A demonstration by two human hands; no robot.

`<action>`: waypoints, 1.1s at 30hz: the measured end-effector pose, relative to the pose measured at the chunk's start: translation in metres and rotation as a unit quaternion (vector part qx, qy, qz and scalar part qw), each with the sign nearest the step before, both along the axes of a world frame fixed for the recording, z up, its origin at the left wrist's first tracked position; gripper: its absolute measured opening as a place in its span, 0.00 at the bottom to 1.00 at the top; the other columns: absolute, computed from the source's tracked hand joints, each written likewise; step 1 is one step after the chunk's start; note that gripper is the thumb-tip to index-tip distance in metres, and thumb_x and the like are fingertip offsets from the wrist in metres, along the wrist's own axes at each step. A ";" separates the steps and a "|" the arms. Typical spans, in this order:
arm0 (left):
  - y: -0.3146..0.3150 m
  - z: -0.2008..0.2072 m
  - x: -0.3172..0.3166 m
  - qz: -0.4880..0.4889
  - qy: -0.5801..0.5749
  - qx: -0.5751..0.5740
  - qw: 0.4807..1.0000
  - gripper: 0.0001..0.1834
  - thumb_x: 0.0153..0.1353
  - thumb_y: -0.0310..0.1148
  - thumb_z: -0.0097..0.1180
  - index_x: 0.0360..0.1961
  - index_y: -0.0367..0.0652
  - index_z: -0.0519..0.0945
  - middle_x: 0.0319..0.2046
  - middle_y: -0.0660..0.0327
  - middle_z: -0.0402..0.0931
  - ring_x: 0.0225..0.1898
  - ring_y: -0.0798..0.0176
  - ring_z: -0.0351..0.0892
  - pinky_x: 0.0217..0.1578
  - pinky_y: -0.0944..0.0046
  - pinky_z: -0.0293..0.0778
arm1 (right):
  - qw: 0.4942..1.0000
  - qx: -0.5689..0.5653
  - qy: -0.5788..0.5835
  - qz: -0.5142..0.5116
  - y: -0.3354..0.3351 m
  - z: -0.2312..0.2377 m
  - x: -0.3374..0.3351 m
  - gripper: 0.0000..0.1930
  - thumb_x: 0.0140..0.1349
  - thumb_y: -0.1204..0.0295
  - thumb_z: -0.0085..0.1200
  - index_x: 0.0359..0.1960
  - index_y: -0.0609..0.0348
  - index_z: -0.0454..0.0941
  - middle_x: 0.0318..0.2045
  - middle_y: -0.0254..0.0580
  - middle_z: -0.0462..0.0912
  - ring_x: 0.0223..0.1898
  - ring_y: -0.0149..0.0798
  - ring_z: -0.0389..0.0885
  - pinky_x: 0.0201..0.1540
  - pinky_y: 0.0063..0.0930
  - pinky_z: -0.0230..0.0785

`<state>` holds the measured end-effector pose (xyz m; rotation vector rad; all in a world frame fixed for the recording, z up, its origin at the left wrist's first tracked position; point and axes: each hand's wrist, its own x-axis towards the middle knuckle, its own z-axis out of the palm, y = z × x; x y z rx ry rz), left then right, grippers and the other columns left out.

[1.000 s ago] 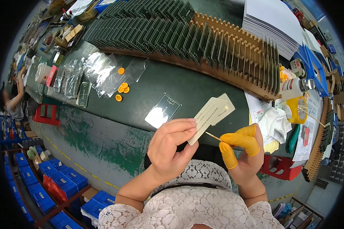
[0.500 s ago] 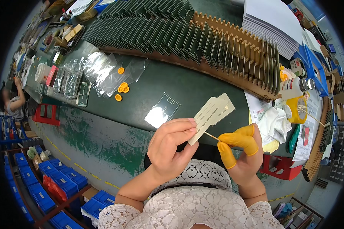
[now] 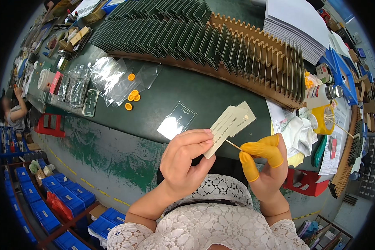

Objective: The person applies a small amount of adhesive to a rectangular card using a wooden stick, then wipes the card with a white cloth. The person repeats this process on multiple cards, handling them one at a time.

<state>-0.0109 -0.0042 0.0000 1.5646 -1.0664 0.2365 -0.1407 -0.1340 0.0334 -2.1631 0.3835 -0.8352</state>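
Near side, left hand [image 3: 185,162]: I pinched a pale card [image 3: 221,130] between thumb and fingers; a second pale card [image 3: 246,119] showed behind its far end, and I could not tell whether I held it too.
Near side, right hand [image 3: 270,175]: thumb and fingers in yellow cots [image 3: 262,151], I gripped a thin stick [image 3: 234,145], its tip at the pale card's right edge; whether they touched was unclear.
Left of my hands: a dark green card [image 3: 184,114] lay flat on the bench [image 3: 221,93], with small orange rings [image 3: 136,98] and clear bags [image 3: 110,77] farther left.
Far side: a brown slotted rack [image 3: 237,81] held rows of dark green plates [image 3: 154,37] on edge.
Right side: a white cloth [image 3: 298,135] lay near a yellow container [image 3: 321,124] of sticks [image 3: 339,124] and a whitish bottle [image 3: 316,96].
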 end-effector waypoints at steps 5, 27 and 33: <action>0.000 0.001 0.001 0.014 -0.004 0.011 1.000 0.18 0.45 0.09 0.62 0.37 0.37 0.76 0.39 0.52 0.82 0.40 0.55 0.85 0.43 0.63 0.80 | 1.000 0.012 0.001 -0.008 0.002 -0.001 -0.001 0.14 0.49 0.81 0.69 0.38 0.61 0.81 0.29 0.41 0.77 0.29 0.39 0.73 0.30 0.28 0.64; 0.001 -0.006 0.013 0.073 0.012 -0.011 0.997 0.18 0.43 0.11 0.65 0.37 0.37 0.78 0.38 0.53 0.83 0.39 0.58 0.84 0.40 0.65 0.79 | 0.970 -0.186 0.139 -0.068 -0.039 -0.063 -0.005 0.10 0.52 0.76 0.65 0.35 0.61 0.79 0.30 0.41 0.71 0.33 0.46 0.69 0.36 0.38 0.59; 0.001 -0.007 0.010 0.055 0.018 -0.020 0.998 0.18 0.43 0.11 0.65 0.37 0.36 0.78 0.39 0.52 0.83 0.39 0.56 0.84 0.40 0.64 0.79 | 0.976 -0.155 0.137 -0.067 -0.039 -0.057 -0.006 0.10 0.51 0.79 0.65 0.35 0.60 0.80 0.29 0.41 0.72 0.33 0.45 0.70 0.36 0.37 0.61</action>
